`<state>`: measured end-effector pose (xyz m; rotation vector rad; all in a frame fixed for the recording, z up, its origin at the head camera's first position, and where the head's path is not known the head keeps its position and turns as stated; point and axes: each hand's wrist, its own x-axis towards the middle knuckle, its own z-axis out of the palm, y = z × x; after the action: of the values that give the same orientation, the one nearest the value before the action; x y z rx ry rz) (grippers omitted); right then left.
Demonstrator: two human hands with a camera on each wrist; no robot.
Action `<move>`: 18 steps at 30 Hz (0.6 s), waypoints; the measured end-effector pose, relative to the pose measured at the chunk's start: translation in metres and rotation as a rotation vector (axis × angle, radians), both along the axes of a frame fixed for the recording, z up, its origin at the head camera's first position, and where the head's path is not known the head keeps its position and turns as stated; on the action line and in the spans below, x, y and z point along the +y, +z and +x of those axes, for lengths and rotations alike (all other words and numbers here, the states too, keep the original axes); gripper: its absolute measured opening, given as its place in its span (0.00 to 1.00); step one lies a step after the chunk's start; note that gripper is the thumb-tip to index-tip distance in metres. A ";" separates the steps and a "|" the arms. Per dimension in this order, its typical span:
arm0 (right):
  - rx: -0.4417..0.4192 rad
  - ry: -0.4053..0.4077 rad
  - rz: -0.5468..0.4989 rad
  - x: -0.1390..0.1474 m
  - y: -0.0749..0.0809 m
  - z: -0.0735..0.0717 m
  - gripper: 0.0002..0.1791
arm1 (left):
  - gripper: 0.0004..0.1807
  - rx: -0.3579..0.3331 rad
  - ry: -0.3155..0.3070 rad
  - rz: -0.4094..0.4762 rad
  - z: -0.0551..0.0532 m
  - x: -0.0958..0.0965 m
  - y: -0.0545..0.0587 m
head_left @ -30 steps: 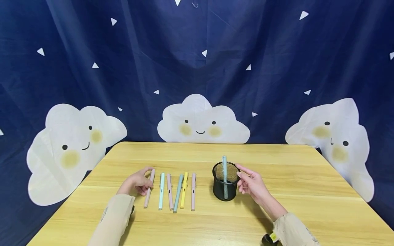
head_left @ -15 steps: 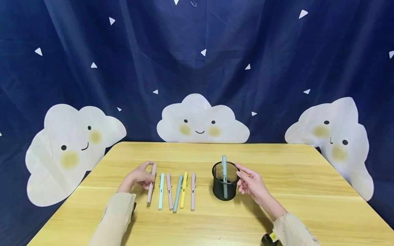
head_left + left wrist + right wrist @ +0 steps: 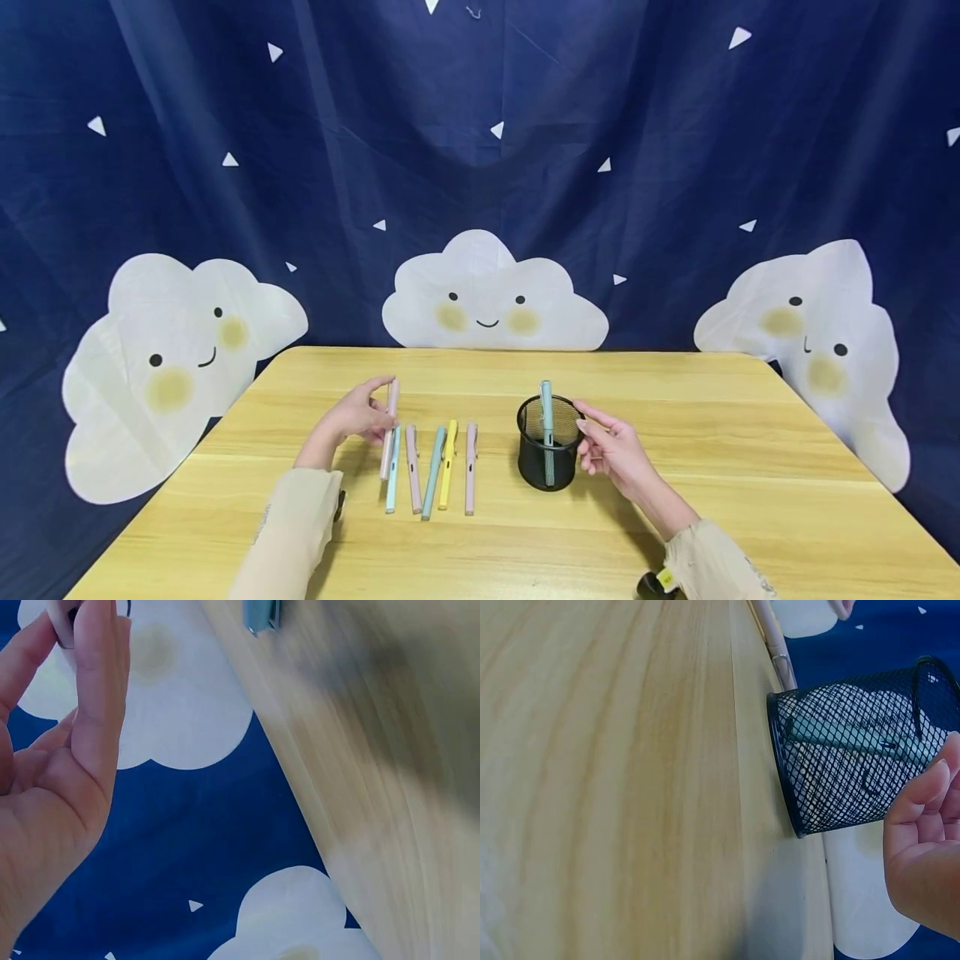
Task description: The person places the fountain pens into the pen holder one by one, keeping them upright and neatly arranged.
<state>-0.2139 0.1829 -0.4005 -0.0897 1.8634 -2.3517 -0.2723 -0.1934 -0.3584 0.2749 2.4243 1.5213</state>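
Observation:
My left hand (image 3: 358,417) pinches a pale pink pen (image 3: 389,454) near its upper end, raised and tilted over the left end of a row of pens. Beneath it lies a light-blue pen (image 3: 392,492), partly covered. Rightward on the table follow a mauve pen (image 3: 414,479), a teal pen (image 3: 432,479), a yellow pen (image 3: 447,471) and a lilac pen (image 3: 471,475). With thumb and index finger, my right hand (image 3: 618,450) grips the rim of a black mesh pen holder (image 3: 534,467). Inside the upright holder leans a grey-teal pen (image 3: 832,735).
The wooden table (image 3: 750,467) reaches back to a dark blue curtain (image 3: 480,167) with white cloud faces. A small black object with a yellow label (image 3: 656,583) is by the right sleeve at the front.
My left hand has lifted the pale pink pen off the table and carried it right and slightly away, over the light-blue pen. The right hand and holder stay put.

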 end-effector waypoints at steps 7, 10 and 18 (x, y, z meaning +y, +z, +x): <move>-0.002 -0.008 -0.003 0.000 -0.001 0.000 0.29 | 0.44 0.055 -0.012 0.092 -0.001 0.009 0.002; 0.000 -0.007 -0.005 0.000 -0.001 0.001 0.29 | 0.44 0.074 -0.004 0.106 -0.001 0.015 0.004; 0.000 -0.006 0.003 0.000 -0.001 0.001 0.29 | 0.41 0.119 -0.005 0.158 -0.001 0.032 0.007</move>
<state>-0.2130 0.1825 -0.4011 -0.0841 1.8699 -2.3529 -0.2735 -0.1617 -0.3516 0.4135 2.3919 1.7440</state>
